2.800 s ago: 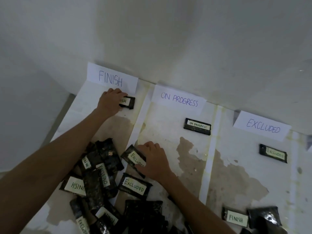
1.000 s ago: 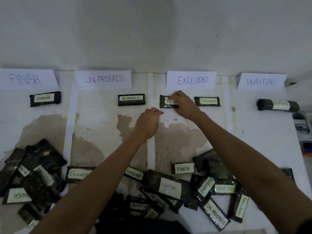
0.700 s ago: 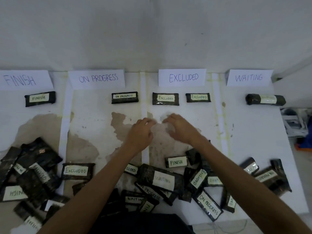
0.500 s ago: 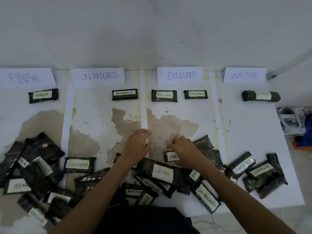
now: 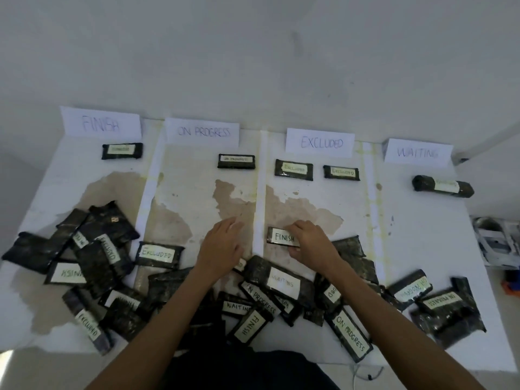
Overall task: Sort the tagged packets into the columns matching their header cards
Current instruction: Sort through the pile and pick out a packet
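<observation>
My right hand (image 5: 312, 243) grips the right end of a dark packet tagged FINISH (image 5: 282, 236), which lies low in the EXCLUDED column. My left hand (image 5: 222, 246) rests flat with relaxed fingers on the table beside the white divider strip, over a partly hidden packet. Header cards stand at the back: FINISH (image 5: 101, 125), ON PROGRESS (image 5: 203, 132), EXCLUDED (image 5: 320, 143), WAITING (image 5: 418, 152). Sorted packets lie under them: one FINISH (image 5: 122, 150), one ON PROGRESS (image 5: 236, 161), two EXCLUDED (image 5: 293, 169) (image 5: 341, 172), one WAITING (image 5: 442, 186).
Several unsorted dark packets lie heaped along the front of the table (image 5: 422, 237), at the left (image 5: 92, 249), the middle (image 5: 281, 285) and the right (image 5: 447, 305). A white wall rises right behind the cards. Clutter sits off the table's right edge (image 5: 498, 243).
My right hand left a second EXCLUDED packet in its column, came back to the pile and took hold of the FINISH packet. My left hand drew back toward the pile.
</observation>
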`<state>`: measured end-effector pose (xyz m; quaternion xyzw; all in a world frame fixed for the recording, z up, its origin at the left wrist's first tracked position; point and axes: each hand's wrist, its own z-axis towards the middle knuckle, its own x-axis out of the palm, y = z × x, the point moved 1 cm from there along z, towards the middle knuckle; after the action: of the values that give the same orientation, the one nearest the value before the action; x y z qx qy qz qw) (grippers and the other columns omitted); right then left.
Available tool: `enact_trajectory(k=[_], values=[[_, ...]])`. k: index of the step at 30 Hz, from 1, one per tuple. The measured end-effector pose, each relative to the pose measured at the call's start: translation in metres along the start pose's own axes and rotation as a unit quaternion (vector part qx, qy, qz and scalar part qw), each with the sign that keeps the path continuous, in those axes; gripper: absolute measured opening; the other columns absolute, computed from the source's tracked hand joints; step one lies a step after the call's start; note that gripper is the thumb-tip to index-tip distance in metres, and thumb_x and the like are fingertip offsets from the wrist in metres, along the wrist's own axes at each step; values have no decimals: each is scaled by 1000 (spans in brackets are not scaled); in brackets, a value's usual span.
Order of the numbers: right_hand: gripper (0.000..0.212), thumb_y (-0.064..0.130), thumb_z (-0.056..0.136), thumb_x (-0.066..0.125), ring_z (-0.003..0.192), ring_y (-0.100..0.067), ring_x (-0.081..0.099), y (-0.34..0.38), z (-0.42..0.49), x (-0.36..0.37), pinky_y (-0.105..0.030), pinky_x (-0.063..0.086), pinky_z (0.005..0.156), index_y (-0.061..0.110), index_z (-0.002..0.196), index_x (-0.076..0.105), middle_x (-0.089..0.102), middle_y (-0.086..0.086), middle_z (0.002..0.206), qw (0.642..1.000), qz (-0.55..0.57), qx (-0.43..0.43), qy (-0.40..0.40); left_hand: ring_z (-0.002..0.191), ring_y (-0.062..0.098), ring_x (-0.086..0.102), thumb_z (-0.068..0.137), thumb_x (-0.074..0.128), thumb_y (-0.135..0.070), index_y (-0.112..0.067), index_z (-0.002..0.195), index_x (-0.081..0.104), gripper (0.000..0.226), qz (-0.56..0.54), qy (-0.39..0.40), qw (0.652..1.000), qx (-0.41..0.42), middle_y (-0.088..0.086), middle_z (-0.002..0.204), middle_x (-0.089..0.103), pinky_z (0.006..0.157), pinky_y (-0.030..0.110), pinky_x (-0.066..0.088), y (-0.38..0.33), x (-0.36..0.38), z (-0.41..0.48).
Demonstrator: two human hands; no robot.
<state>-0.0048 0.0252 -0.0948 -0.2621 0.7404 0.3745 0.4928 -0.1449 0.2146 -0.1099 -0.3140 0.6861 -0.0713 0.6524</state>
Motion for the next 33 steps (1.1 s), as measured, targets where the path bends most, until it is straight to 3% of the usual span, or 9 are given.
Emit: enact_trajectory(k=[6, 10, 23, 28, 33], values=[[46, 18, 77, 70, 96, -34, 56, 81, 52, 0, -43, 48, 79, 8, 120, 59, 62, -14, 110, 995, 56, -56, -54, 134, 37, 35, 83, 44, -34, -8, 137, 42, 60, 20, -24, 999, -29, 17, 145, 38, 108, 46, 32, 57, -35, -17], [45, 16, 74, 72, 96, -33, 57, 139, 91, 9, -42, 47, 81, 8, 117, 61, 62, -14, 109, 991, 87, -75, -66, 136, 35, 32, 84, 53, -26, -8, 138, 39, 59, 17, -26, 998, -60, 17, 148, 34, 110, 45, 29, 102, -65, -25], [40, 14, 79, 67, 97, -32, 54, 291, 222, 41, -44, 46, 80, 12, 118, 61, 61, -10, 115, 991, 96, -80, -49, 135, 36, 31, 87, 52, -19, -4, 138, 37, 56, 26, -40, 993, -110, 19, 147, 34, 111, 43, 26, 275, -168, -23], [42, 11, 77, 67, 102, -34, 54, 333, 283, 55, -45, 46, 80, 11, 118, 61, 60, -13, 116, 993, 77, -83, -44, 134, 39, 34, 86, 40, -25, 1, 137, 38, 58, 24, -21, 991, -129, 23, 145, 36, 110, 46, 27, 332, -183, -7], [40, 15, 80, 66, 108, -32, 51, 360, 340, 66, -42, 41, 84, 10, 119, 59, 59, -12, 119, 994, 52, -83, -48, 133, 45, 32, 79, 46, -19, 9, 136, 34, 65, -1, 2, 989, -150, 30, 143, 34, 110, 49, 23, 373, -183, 12]])
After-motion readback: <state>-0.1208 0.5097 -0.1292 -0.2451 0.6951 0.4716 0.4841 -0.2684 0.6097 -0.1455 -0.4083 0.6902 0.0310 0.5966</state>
